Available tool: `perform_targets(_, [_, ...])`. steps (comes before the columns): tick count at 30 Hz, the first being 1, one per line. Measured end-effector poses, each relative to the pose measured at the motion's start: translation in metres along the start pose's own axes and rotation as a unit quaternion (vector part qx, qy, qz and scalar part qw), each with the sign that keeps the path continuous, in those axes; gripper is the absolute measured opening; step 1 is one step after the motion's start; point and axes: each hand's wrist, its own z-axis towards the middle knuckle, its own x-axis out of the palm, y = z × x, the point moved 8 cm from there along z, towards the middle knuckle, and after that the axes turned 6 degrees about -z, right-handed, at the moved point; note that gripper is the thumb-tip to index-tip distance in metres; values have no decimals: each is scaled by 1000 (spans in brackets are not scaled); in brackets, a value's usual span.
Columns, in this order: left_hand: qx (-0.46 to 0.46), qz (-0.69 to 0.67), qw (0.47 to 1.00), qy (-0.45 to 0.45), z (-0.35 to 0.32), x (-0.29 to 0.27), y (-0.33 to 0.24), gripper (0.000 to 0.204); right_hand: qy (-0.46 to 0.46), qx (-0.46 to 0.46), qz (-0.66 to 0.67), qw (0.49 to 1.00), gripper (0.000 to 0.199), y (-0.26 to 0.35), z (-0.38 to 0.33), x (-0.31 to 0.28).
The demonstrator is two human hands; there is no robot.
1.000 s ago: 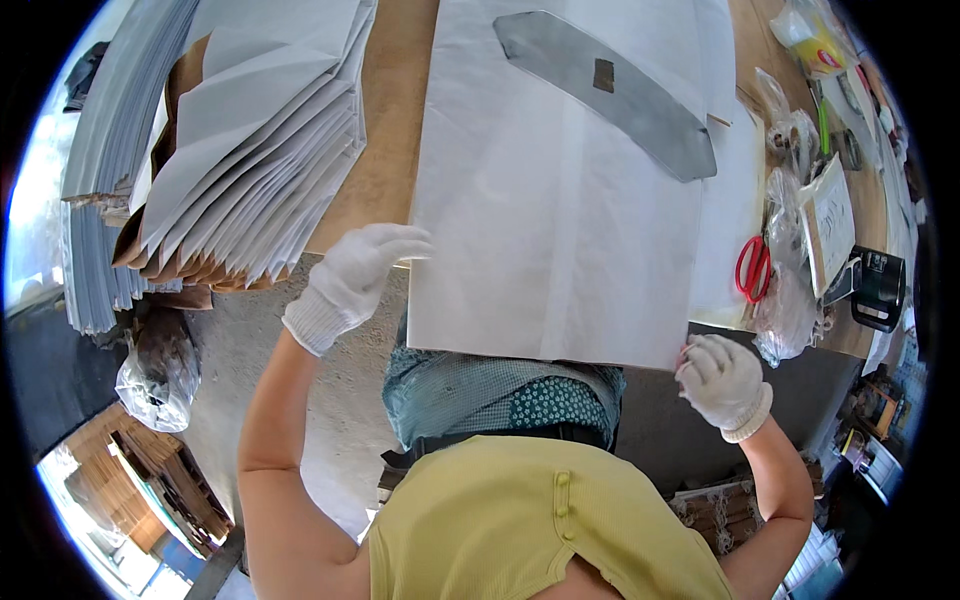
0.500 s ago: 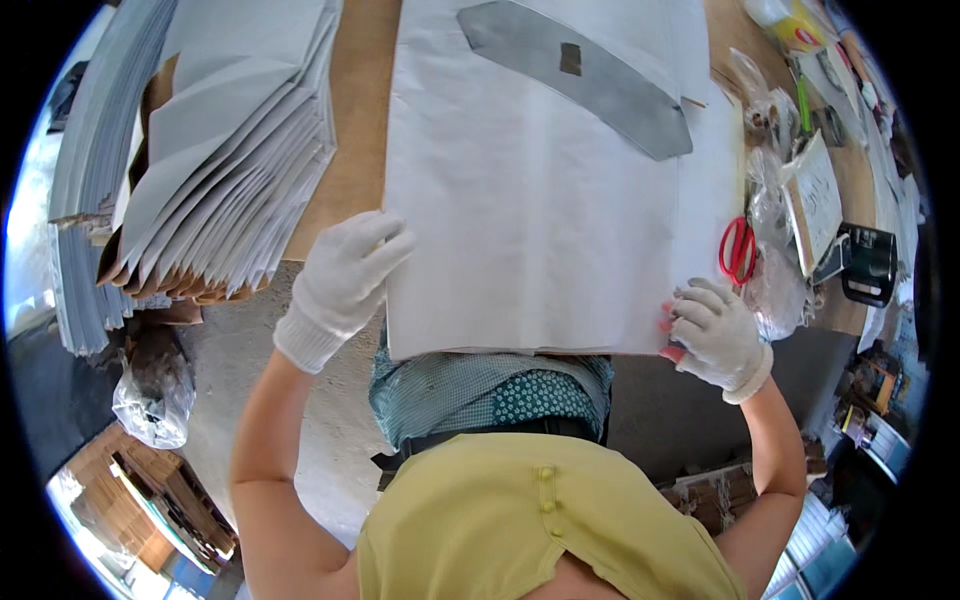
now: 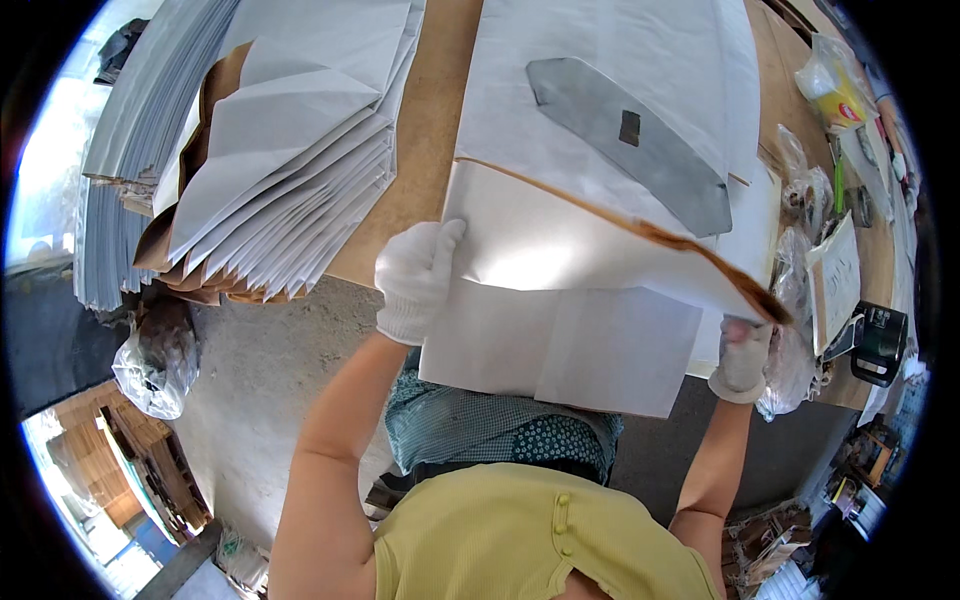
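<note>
A white paper sheet [image 3: 545, 235] with a brown underside or lining lies before me, its near part lifted and folded back away from me. My left hand [image 3: 410, 280], in a white glove, grips its left edge between thumb and fingers. At the right end of the lifted part is my gloved right hand [image 3: 742, 358], closed on the paper, its fingertips partly hidden under it. Below the fold another white layer [image 3: 610, 345] hangs over the table's near edge. Farther back, a flat grey plate [image 3: 590, 105] with angled ends and a dark square patch rests on the paper.
A fanned stack of white paper with brown layers [image 3: 300, 170] stands at the left, beside a taller grey-white stack [image 3: 150, 120]. Along the right of the wooden table [image 3: 430, 130] are crumpled clear plastic bags [image 3: 792, 270], a white pad [image 3: 836, 280] and a black mug [image 3: 882, 345].
Both hands have taken hold of the paper's near part and raised it, folding it away from me. The red scissors no longer show. The whole view has shifted, with the table appearing farther right.
</note>
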Motion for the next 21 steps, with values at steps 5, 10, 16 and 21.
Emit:
perform_targets(5, [174, 128, 975, 59, -4, 4, -10, 27, 294, -85, -280, 910, 25, 72, 12, 67])
perform_targets(10, [106, 109, 988, 13, 1, 4, -9, 30, 17, -18, -34, 999, 32, 45, 22, 30])
perform_targets(16, [86, 136, 987, -25, 11, 7, 3, 36, -144, 99, -235, 956, 32, 11, 36, 48])
perform_targets(21, [120, 351, 927, -51, 17, 20, 6, 13, -167, -105, -427, 882, 27, 15, 41, 61])
